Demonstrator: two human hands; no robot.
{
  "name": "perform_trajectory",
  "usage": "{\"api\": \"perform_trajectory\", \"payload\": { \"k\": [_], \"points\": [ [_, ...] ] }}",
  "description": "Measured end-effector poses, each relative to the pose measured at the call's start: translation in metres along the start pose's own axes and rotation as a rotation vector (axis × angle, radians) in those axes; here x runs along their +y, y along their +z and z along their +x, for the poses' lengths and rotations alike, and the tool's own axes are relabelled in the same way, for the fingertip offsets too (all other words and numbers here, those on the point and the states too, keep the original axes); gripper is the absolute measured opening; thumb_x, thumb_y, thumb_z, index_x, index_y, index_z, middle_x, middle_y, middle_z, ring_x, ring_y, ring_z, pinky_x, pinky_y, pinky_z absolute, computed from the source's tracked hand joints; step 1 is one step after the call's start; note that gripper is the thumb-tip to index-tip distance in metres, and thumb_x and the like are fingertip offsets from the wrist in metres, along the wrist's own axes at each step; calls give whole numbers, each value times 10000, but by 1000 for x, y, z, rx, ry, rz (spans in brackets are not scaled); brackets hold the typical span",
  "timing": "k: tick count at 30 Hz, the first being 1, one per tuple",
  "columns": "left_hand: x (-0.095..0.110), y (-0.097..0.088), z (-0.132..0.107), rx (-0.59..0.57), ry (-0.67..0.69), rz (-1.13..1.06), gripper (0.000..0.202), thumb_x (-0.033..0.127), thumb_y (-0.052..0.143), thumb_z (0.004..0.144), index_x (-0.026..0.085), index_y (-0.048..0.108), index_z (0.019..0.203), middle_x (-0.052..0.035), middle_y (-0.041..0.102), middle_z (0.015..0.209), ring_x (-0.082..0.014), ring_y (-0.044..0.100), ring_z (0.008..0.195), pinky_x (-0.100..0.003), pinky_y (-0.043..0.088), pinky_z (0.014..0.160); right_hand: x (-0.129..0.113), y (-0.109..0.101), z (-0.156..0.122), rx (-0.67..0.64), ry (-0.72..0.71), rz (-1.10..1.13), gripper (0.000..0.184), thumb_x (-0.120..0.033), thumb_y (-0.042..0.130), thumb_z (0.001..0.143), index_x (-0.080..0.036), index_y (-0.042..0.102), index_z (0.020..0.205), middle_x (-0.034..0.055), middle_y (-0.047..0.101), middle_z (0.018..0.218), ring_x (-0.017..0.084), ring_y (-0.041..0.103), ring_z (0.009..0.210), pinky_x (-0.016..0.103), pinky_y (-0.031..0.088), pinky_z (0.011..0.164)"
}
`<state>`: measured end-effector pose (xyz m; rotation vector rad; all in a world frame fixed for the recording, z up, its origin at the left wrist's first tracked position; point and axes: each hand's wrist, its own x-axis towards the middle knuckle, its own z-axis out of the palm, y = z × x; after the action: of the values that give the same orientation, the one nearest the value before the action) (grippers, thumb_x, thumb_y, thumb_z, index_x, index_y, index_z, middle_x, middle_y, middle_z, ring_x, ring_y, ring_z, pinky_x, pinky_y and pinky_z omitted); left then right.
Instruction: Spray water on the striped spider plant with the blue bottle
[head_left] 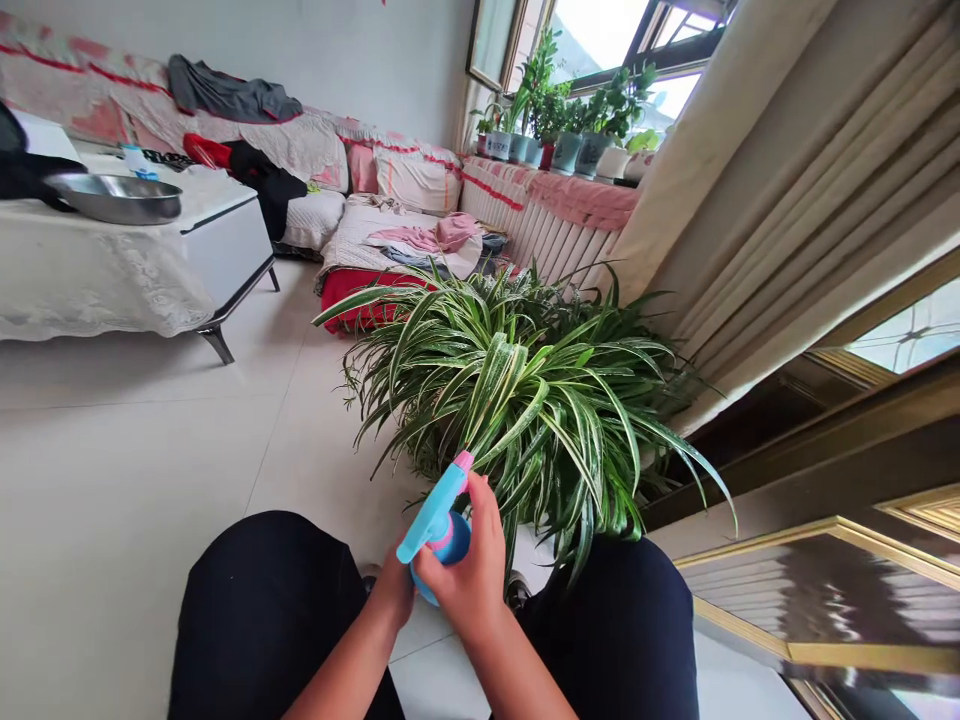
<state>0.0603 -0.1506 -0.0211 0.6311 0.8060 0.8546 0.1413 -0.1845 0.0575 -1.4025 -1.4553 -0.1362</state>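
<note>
A blue spray bottle (pixel 436 512) with a pink nozzle and pink collar is between my hands, its nozzle pointing at a large spider plant (pixel 517 390). My right hand (pixel 472 570) is closed round the bottle's neck, with fingers up at the trigger. Against the bottle's left side my left hand (pixel 396 588) grips the body; the spray head and bottle partly hide its fingers. The plant's long striped leaves have wet, shiny spots and hang over its pot, which is mostly hidden.
My knees (pixel 274 610) flank the bottle. A table with a lace cloth (pixel 112 275) holds a metal basin (pixel 120 196) at the left. Beyond the plant are a sofa (pixel 375 235) with clothes and potted plants on the sill (pixel 566 150). A curtain (pixel 750 200) and wooden door (pixel 825 580) stand right.
</note>
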Motion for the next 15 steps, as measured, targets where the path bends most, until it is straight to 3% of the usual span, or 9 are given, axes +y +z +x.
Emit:
{"api": "perform_trajectory", "payload": {
  "k": [2,5,8,11,15],
  "points": [
    [-1,0,0,50,-17,42,482,535,723,665,151,683,953,-66,737,873,-276,636,987,-352,500,875,2,-7,0,-14,22,-14,770,-385,545,797,-166,237,1467,189,468,1388,363,491,1264,583,446,981],
    [-4,7,-2,76,-53,84,509,633,708,631,170,690,841,-45,726,768,-242,649,842,-328,517,750,4,-31,1,-37,109,11,718,-321,462,866,-171,165,1502,181,435,1429,327,497,1271,508,483,957],
    [-11,20,-8,-105,-81,112,597,691,707,599,146,714,843,-66,736,775,-210,651,749,-310,513,696,10,-62,-2,13,197,1,630,-304,487,870,-201,284,1457,148,466,1406,306,521,1238,470,484,947],
    [-20,36,-17,-334,-114,112,662,687,715,600,133,723,962,-99,748,846,-202,665,758,-303,512,708,16,-92,-4,60,246,-71,540,-339,561,824,-224,450,1340,117,531,1316,318,538,1175,499,464,931],
    [-35,52,-30,-495,-156,79,660,674,692,637,150,717,1037,-112,746,894,-234,684,830,-336,521,759,24,-117,-6,57,304,-183,480,-357,597,778,-237,552,1240,92,600,1161,311,553,1025,511,458,855]
  ]
}}
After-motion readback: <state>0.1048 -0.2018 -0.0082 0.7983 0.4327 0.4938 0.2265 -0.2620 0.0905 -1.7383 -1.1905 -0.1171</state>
